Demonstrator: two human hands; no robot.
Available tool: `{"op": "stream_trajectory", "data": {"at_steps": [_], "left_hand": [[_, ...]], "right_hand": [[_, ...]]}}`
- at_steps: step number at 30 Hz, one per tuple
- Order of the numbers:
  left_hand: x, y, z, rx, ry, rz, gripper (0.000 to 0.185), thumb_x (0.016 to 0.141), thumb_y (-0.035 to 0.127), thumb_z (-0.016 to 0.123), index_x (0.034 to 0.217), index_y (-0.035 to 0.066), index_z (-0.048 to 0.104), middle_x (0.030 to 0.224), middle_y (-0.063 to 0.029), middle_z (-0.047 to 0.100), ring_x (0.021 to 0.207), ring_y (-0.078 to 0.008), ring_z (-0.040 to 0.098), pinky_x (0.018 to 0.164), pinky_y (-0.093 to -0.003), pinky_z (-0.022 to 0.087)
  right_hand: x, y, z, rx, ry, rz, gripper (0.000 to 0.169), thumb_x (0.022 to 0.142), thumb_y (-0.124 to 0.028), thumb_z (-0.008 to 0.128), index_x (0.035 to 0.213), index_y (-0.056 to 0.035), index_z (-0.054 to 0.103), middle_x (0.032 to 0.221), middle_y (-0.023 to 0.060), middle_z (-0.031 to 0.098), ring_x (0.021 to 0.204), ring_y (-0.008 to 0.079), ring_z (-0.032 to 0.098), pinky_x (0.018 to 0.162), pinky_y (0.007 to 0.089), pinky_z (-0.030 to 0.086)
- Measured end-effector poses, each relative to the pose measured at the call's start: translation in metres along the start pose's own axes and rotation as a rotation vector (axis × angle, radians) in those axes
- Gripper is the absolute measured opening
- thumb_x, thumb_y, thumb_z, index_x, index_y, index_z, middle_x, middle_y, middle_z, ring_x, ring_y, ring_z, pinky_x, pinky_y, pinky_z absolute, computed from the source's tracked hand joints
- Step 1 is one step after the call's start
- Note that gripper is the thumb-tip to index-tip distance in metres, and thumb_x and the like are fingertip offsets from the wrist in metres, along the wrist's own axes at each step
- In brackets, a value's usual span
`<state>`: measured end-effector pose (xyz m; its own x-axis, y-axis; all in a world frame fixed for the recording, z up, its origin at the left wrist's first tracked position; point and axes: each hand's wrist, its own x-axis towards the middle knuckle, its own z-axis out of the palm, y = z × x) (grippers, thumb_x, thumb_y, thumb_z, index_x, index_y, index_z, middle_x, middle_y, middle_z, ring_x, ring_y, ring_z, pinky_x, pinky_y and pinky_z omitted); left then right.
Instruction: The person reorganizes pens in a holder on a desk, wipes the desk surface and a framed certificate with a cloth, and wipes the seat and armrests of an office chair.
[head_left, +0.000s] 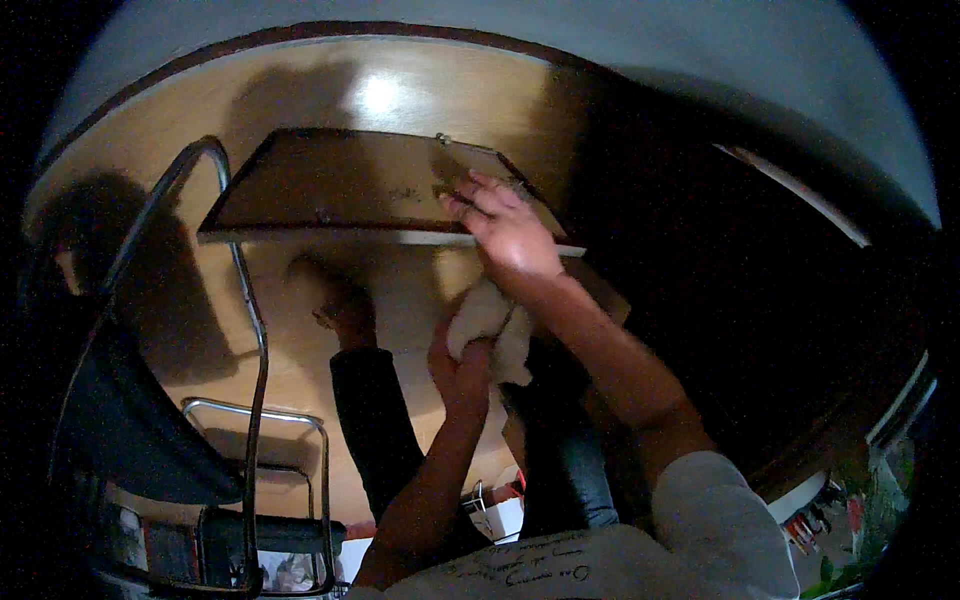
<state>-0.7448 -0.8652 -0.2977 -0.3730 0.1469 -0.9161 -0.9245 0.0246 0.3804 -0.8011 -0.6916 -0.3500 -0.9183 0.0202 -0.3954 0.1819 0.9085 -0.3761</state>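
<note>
A flat framed panel (315, 180), which looks like the back of a picture frame, spans the area before me. It has dark edges, small metal fittings on two sides and faint handwriting. Over its right part is my right hand (517, 232), palm down with the fingers slightly apart; nothing shows in it. Whether the fingertips touch the panel I cannot tell. Below the panel's near edge, my left hand (459, 367) grips a pale, crumpled cloth (480, 319). Part of the cloth hangs down beside my right forearm.
Wood-toned flooring (300, 371) lies beneath, with a bright light reflection. A chair with chrome tubing (259, 330) and a dark seat (142, 420) stands at left. My bare foot (345, 307) is near the panel. Deep shadow covers the right side; a pale wall (712, 45) curves behind.
</note>
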Motion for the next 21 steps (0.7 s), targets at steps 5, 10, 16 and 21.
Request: {"op": "stream_trajectory", "data": {"at_steps": [5, 10, 16, 21], "left_hand": [[0.014, 0.008, 0.001, -0.025, -0.043, 0.355, 0.08, 0.073, 0.009, 0.059, 0.151, 0.001, 0.045, 0.154, -0.0162, 0.047, 0.137, -0.0299, 0.049, 0.116, -0.041, 0.037], [0.014, 0.026, 0.005, -0.042, -0.144, 0.245, 0.092, 0.071, 0.009, 0.058, 0.159, 0.004, 0.035, 0.158, -0.0162, 0.042, 0.14, -0.0306, 0.047, 0.118, -0.0419, 0.036], [0.019, 0.028, 0.003, -0.215, -0.141, 0.119, 0.09, 0.074, 0.016, 0.061, 0.16, 0.004, 0.035, 0.155, -0.018, 0.045, 0.14, -0.0316, 0.048, 0.118, -0.0435, 0.037], [0.016, 0.03, 0.011, -0.256, -0.154, 0.079, 0.088, 0.078, 0.022, 0.064, 0.159, 0.004, 0.036, 0.153, -0.0195, 0.049, 0.139, -0.0322, 0.05, 0.118, -0.045, 0.038]], "right_hand": [[-0.013, 0.004, 0.008, -0.033, -0.105, -0.016, 0.052, 0.089, -0.01, 0.057, 0.141, -0.0147, 0.059, 0.151, 0.0068, 0.052, 0.145, 0.0304, 0.043, 0.115, 0.0421, 0.042], [-0.024, 0.009, 0.015, 0.037, -0.255, -0.012, 0.05, 0.093, -0.016, 0.052, 0.143, -0.0165, 0.057, 0.154, 0.0044, 0.048, 0.15, 0.0278, 0.036, 0.117, 0.0489, 0.039], [0.001, 0.057, -0.023, 0.269, -0.389, -0.098, 0.044, 0.097, -0.024, 0.063, 0.139, -0.0136, 0.06, 0.137, 0.0154, 0.059, 0.125, 0.039, 0.057, 0.106, 0.0489, 0.049], [0.043, 0.25, -0.064, -0.184, -0.119, 0.067, 0.033, 0.101, -0.021, 0.056, 0.13, -0.0092, 0.066, 0.127, 0.0184, 0.066, 0.121, 0.0395, 0.06, 0.105, 0.0455, 0.049]]}}
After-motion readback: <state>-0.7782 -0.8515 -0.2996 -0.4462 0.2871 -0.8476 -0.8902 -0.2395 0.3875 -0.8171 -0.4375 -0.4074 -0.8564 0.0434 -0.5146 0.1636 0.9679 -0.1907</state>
